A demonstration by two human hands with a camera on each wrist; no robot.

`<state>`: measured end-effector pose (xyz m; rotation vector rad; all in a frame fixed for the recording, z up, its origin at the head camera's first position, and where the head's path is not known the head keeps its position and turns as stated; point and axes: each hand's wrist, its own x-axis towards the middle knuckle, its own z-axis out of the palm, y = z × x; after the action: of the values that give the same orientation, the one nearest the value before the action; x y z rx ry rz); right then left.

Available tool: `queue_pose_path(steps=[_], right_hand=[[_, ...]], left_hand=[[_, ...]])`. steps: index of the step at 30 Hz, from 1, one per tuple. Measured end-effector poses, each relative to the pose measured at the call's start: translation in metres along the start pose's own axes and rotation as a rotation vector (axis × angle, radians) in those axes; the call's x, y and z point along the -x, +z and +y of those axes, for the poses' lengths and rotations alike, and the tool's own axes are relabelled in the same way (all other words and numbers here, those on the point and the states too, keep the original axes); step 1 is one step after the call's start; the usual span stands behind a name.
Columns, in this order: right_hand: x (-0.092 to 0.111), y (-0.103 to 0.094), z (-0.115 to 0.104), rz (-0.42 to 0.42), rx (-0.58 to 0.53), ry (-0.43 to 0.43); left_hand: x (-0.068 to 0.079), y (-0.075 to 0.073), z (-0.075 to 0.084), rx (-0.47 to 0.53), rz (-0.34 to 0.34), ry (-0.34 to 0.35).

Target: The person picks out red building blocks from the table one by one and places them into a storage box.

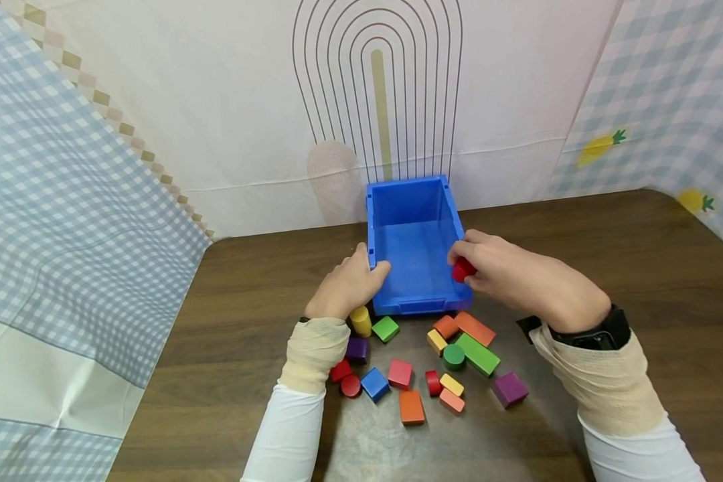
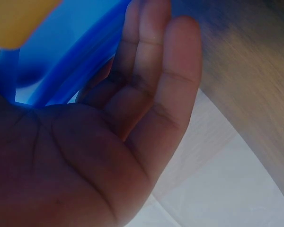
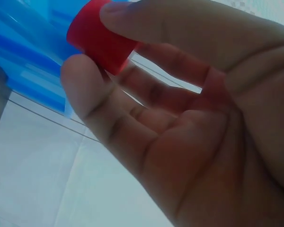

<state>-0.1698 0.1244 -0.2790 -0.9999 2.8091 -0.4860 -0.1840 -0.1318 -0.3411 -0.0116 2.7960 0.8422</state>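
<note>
A blue plastic bin stands on the table against the back cloth, its inside bare. My left hand is at the bin's left wall, thumb over the rim and the other fingers outside. In the left wrist view, these fingers are only slightly bent beside the blue wall. My right hand pinches a red cylinder block between thumb and fingertips at the bin's right wall, near the front corner. A yellow cylinder stands just below the left hand, by a green block.
Several coloured wooden blocks lie loose before the bin, among them a blue cube, an orange block, a long green block and a purple cube. Checked cloth hangs along the left side.
</note>
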Motion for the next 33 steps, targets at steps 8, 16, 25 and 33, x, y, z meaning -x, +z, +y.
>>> queue_pose_path(steps=[8, 16, 25, 33], right_hand=[[-0.0012, 0.0002, -0.0002, 0.01, -0.001, -0.015], [-0.002, 0.0007, -0.0006, 0.038, -0.007, -0.045], [-0.0038, 0.0013, -0.0026, 0.042, 0.043, -0.042], [-0.0049, 0.0029, -0.0004, 0.06, 0.059, -0.069]], left_hand=[[-0.0006, 0.0001, -0.0001, -0.006, -0.003, -0.003], [-0.0009, 0.0006, -0.0004, -0.005, -0.007, -0.003], [-0.0007, -0.0001, -0.0006, -0.002, -0.011, -0.003], [-0.0016, 0.0002, -0.0005, -0.005, -0.011, -0.004]])
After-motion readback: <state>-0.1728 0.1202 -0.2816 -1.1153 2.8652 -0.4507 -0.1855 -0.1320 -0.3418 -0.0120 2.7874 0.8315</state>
